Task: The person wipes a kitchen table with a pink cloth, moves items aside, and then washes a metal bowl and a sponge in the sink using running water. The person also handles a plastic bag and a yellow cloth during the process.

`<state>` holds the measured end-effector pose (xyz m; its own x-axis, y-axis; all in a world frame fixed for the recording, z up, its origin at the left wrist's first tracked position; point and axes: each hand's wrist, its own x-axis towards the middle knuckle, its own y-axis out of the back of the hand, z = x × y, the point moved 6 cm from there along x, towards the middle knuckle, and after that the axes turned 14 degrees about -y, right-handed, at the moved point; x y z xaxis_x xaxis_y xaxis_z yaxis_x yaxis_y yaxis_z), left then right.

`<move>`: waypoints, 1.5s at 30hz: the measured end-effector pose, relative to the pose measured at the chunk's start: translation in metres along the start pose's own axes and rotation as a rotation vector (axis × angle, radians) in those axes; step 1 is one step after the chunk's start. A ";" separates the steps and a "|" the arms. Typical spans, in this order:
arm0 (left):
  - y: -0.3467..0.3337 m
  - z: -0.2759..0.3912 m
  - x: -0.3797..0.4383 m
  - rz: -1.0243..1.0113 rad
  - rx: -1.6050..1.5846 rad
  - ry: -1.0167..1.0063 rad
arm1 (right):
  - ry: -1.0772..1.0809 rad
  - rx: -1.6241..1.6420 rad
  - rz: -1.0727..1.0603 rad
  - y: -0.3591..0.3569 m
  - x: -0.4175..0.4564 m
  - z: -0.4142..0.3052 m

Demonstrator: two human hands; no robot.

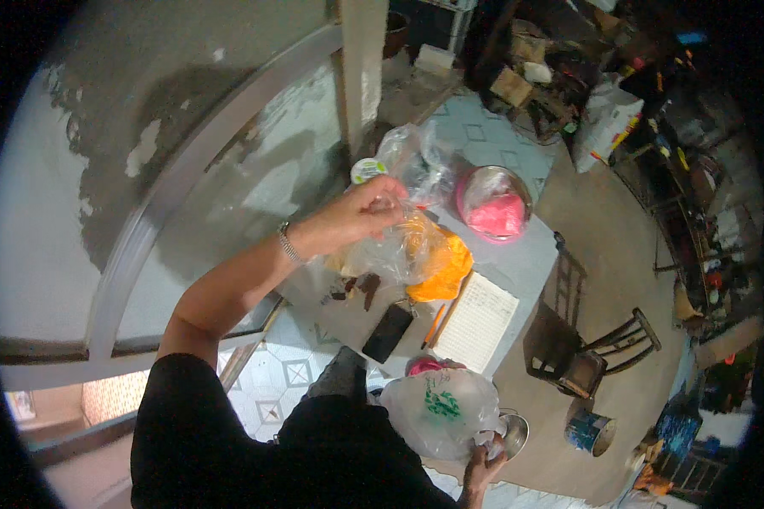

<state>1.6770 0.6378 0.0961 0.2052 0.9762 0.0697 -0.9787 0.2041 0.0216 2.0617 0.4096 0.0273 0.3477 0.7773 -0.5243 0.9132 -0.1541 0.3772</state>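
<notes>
My left hand (370,213), with a metal-banded watch (288,242) at its wrist, pinches a clear plastic bag (388,254) above the table. Behind that bag lies an orange cloth or bag (444,270), partly hidden. Low in the view, my right hand (484,467) grips the gathered neck of a whitish plastic bag (442,410) that bears green print. A metal bowl (516,436) shows just beside this hand, partly covered by the bag. Between the hands are a black phone (387,333), an orange pencil or pen (434,326) and an open notebook (476,321) with handwriting.
A pink-rimmed basin (493,203) holds a pink bag at the table's far side. Near it sit more clear bags (420,162) and a white-lidded tub (367,170). Dark brown pieces (360,289) lie near the phone. A wooden chair (589,362) and a bucket (590,432) stand on the floor.
</notes>
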 end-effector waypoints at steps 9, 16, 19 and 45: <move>-0.076 0.061 0.136 -0.096 -0.270 -0.132 | -0.240 0.264 0.298 0.030 -0.022 0.067; -0.140 0.062 0.212 -0.014 -0.501 -0.230 | -0.383 0.271 0.364 0.027 -0.042 0.050; -0.142 0.028 0.234 0.067 -0.492 -0.212 | -0.333 0.217 0.350 0.022 -0.040 0.044; -0.204 -0.059 -0.110 -0.691 0.425 -0.637 | -0.193 0.615 0.099 -0.033 -0.015 0.003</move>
<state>1.8538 0.4934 0.0257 0.8089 0.4101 0.4213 -0.5877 0.5429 0.5999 2.0267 0.4011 0.0208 0.4162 0.6270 -0.6585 0.8098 -0.5849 -0.0450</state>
